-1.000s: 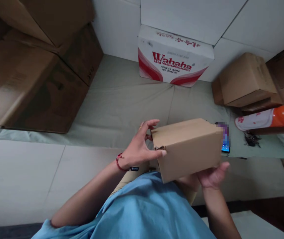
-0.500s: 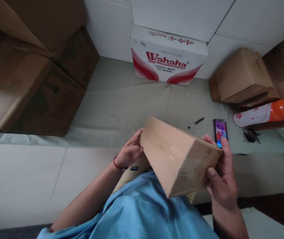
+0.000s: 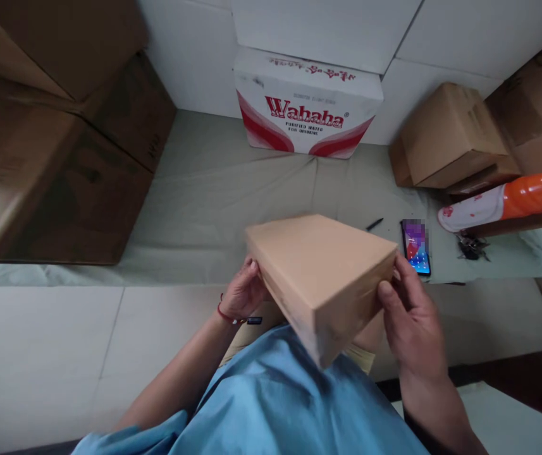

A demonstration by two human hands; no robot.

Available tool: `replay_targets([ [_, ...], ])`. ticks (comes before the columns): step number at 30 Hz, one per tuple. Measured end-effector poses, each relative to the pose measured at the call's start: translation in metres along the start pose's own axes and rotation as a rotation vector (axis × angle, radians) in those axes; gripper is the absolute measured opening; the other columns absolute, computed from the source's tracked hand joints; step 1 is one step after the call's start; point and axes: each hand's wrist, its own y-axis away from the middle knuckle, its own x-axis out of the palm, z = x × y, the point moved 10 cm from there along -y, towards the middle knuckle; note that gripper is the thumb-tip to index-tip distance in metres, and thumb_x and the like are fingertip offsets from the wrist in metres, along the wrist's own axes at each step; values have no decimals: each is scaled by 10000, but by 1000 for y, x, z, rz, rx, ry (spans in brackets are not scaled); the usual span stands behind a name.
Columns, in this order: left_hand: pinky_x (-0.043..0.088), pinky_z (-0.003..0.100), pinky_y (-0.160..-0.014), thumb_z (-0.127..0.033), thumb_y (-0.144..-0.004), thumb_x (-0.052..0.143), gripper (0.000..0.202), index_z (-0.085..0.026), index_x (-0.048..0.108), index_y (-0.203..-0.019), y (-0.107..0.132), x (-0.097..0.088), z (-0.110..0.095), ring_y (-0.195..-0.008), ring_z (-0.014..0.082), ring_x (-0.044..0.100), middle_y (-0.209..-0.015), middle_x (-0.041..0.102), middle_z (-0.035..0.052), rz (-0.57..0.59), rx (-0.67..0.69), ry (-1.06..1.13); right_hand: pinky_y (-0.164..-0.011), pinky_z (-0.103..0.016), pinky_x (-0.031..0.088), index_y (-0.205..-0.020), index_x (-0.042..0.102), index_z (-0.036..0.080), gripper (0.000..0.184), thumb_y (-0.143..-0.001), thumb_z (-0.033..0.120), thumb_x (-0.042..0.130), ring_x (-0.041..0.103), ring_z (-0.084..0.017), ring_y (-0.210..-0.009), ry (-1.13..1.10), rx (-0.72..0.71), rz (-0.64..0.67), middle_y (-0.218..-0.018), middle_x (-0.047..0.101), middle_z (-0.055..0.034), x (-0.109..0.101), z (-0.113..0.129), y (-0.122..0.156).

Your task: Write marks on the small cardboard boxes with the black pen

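Head view: two hands (image 3: pixel 242 294) (image 3: pixel 414 325) hold one cardboard box (image 3: pixel 320 259) between them, near one pen (image 3: pixel 375 224) and one phone (image 3: pixel 415 251)

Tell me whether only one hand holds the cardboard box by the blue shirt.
No, the left hand holds one end of the cardboard box, the right hand the other.

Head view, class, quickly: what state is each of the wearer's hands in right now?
Left hand: closed, holding the left end of the plain cardboard box; some fingers hidden.
Right hand: closed, holding the same box's right end.
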Motion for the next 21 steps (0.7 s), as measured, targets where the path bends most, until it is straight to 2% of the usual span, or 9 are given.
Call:
replay_targets([
  [2,618,229,-936,-370,-681,1070,507,-309,808,-1110,-3,2,-18,-1053,151,773,-1161,828,-51,-5,107,-32,-1295,-521,477,-1493,699,393,613,-922,564,845,634,-296,-1494,-117,93,-71,-1580,694,-30,-11,-24,-13],
  [5,612,269,-980,-323,-683,1074,585,-293,802,-1201,-4,18,-39,-1114,188,762,-1225,818,6,53,254,-247,-1228,-547,542,-1342,782,350,652,-787,668,908,700,-339,-1411,-273,258,-168,-1422,793,-48,-21,-53,-23],
  [7,607,328,-1041,-324,-723,1055,540,-266,810,-1201,-1,34,-45,-1156,223,760,-1229,818,46,116,330,-395,-1201,-556,567,-1245,820,302,658,-795,781,831,722,-365,-1377,-366,371,-182,-1336,828,-77,-21,-66,-22],
  [10,527,467,-1224,-288,-788,1015,500,-269,818,-1247,12,61,-51,-1388,297,690,-1381,783,106,227,470,-559,-1167,-576,593,-1192,834,244,720,-858,866,689,763,-380,-1304,-445,497,-137,-1196,864,-113,-17,-78,-13],
  [12,478,531,-1283,-265,-836,978,549,-305,792,-1351,25,81,-54,-1492,320,628,-1502,726,134,310,568,-677,-1137,-584,611,-1195,830,231,684,-887,824,687,790,-374,-1245,-451,521,-125,-1125,874,-111,-21,-85,-8],
  [16,469,616,-1297,-244,-933,878,617,-353,695,-1512,54,121,-57,-1521,344,613,-1564,686,143,504,784,-903,-1037,-588,655,-1234,818,256,569,-914,717,728,832,-349,-1108,-505,491,-153,-1143,875,-83,-37,-100,-8],
  [19,494,635,-1276,-167,-946,837,703,-375,621,-1582,67,138,-58,-1565,358,567,-1580,674,132,586,885,-1009,-1012,-564,664,-1197,831,268,496,-893,657,780,840,-326,-1037,-540,480,-223,-1095,881,-58,-47,-112,-10],
  [21,485,640,-1282,-142,-940,825,721,-372,604,-1587,71,142,-61,-1574,361,555,-1590,662,134,596,899,-1023,-1059,-542,647,-1137,845,270,452,-889,644,791,832,-318,-1076,-526,453,-286,-1049,880,-47,-53,-113,-10],
])
